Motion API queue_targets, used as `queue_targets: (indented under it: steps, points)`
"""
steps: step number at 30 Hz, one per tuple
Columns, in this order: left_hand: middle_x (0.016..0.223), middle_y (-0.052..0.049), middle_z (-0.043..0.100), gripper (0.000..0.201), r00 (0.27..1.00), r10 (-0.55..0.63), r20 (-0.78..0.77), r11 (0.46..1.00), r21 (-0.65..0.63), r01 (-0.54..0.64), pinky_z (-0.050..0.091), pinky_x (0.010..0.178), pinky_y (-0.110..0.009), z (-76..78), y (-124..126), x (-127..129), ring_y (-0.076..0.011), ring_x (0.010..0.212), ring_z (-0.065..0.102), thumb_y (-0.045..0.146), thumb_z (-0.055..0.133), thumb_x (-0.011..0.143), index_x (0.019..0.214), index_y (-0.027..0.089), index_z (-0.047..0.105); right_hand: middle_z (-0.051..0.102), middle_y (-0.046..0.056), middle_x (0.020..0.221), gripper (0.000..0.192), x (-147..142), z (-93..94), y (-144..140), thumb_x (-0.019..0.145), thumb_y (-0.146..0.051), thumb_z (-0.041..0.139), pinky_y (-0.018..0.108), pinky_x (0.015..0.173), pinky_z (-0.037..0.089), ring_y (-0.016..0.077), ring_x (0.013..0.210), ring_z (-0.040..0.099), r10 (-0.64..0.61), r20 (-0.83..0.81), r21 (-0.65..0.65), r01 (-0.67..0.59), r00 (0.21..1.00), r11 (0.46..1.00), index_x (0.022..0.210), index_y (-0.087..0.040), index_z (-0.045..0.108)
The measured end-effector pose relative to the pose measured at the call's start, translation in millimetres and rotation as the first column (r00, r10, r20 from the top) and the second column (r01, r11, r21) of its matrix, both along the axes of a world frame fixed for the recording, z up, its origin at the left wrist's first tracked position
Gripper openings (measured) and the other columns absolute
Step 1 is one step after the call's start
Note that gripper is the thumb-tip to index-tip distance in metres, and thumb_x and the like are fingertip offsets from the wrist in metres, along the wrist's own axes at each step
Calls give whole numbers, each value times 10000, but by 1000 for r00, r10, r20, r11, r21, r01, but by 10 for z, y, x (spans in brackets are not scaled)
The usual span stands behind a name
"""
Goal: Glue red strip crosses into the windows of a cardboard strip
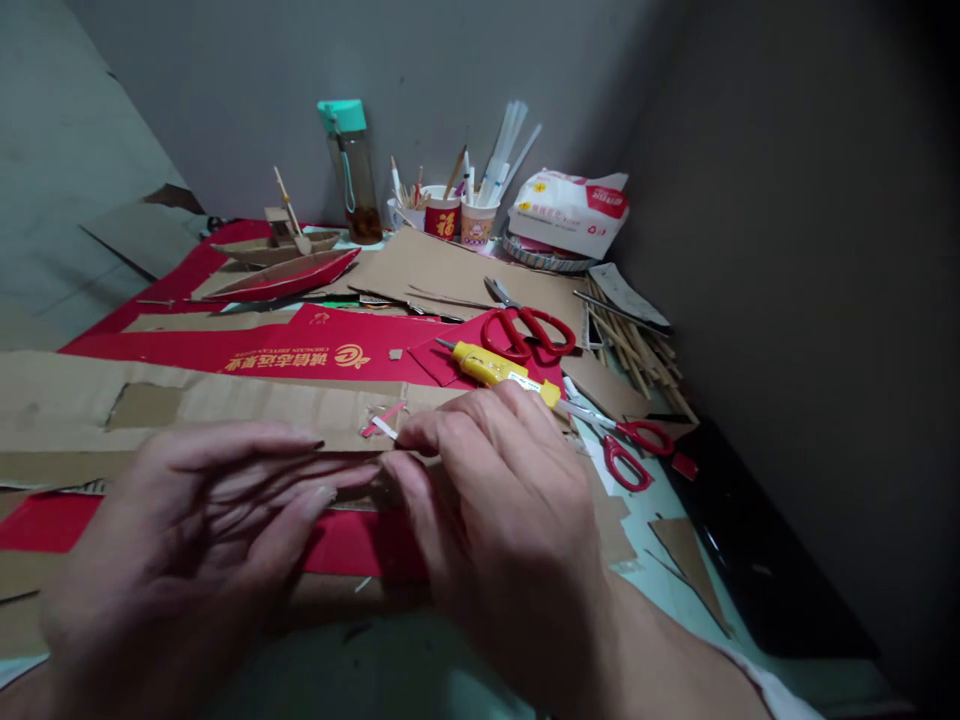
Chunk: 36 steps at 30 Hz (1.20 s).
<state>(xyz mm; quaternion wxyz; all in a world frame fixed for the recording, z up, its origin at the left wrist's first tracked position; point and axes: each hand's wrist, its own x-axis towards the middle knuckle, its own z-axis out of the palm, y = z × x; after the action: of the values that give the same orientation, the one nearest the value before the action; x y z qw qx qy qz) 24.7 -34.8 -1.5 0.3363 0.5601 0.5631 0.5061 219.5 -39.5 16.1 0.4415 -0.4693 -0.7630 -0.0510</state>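
The right hand (495,500) pinches a narrow cardboard strip (352,470) between thumb and forefinger; the left hand (187,550) lies flat with fingers spread, pressing the same strip against the brown cardboard sheet (225,400) near the front edge of the table. Both hands hide most of the strip, so its full length cannot be made out. Just beyond the right knuckles lie a yellow glue gun (495,368) and small red-handled scissors (626,450); larger red-handled scissors (525,330) rest behind them. A red card sheet (300,345) bears gold Chinese characters, too small to read surely. At the back, a red paper cup (442,215) and a patterned cup (478,220) hold brushes, sticks and clear straws. Beside them a teal-lidded bottle (352,170) holds some dark amber liquid. A white bag (570,210) carries a red label, illegible.
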Motion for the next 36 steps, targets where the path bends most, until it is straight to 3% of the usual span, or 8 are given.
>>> queue_targets:
  steps: [4, 9, 15, 21, 28, 36]
  points:
    - [909, 11, 887, 238, 996, -91, -21, 996, -20, 91, 738, 701, -273, -42, -28, -30, -283, 799, 869, 283, 830, 808, 967, 363, 674, 708, 55, 849, 231, 35, 9, 0, 1078, -208, 591, 381, 760, 516, 212, 786, 612, -3, 0, -29, 3, 1000, 1000, 875, -152, 686]
    - [1033, -14, 885, 271, 996, -69, 53, 992, -100, 74, 756, 787, -359, 6, -107, -9, -330, 958, 860, 195, 781, 825, 997, 371, 668, 690, 36, 834, 208, 31, -1, -1, 1077, -216, 611, 366, 726, 491, 199, 769, 593, -5, -22, -35, 4, 1000, 999, 896, -152, 691]
    - [1117, -18, 866, 303, 990, -114, 89, 981, -147, 126, 740, 882, -355, 22, -162, -22, -314, 1076, 837, 169, 760, 846, 1053, 363, 654, 710, 53, 870, 159, 52, 18, -6, 1066, -195, 627, 381, 757, 493, 210, 805, 606, 18, -29, -59, -19, 999, 998, 963, -124, 725]
    - [1217, -16, 840, 266, 977, -204, 60, 968, -137, 210, 719, 946, -370, -77, -169, -105, -299, 1145, 817, 291, 735, 917, 1133, 351, 592, 721, 94, 906, 161, 117, 52, 9, 1031, -118, 608, 405, 796, 498, 232, 836, 615, 90, -14, -86, -91, 996, 992, 976, -95, 758]
    - [1228, 6, 840, 297, 968, -243, 53, 959, -134, 248, 719, 926, -344, -170, -152, -198, -291, 1111, 828, 364, 773, 918, 1168, 373, 614, 719, 87, 848, 180, 80, 41, 0, 1003, -115, 607, 407, 781, 506, 226, 795, 622, 49, -25, -36, -50, 998, 998, 893, -98, 749]
    - [1241, 37, 831, 326, 958, -265, 110, 948, -151, 280, 711, 951, -349, -219, -101, -236, -277, 1107, 828, 351, 813, 896, 1155, 389, 617, 652, 27, 813, 138, 56, 66, 14, 951, -74, 595, 342, 765, 491, 160, 786, 581, 39, -252, -63, -57, 967, 996, 846, -122, 670]
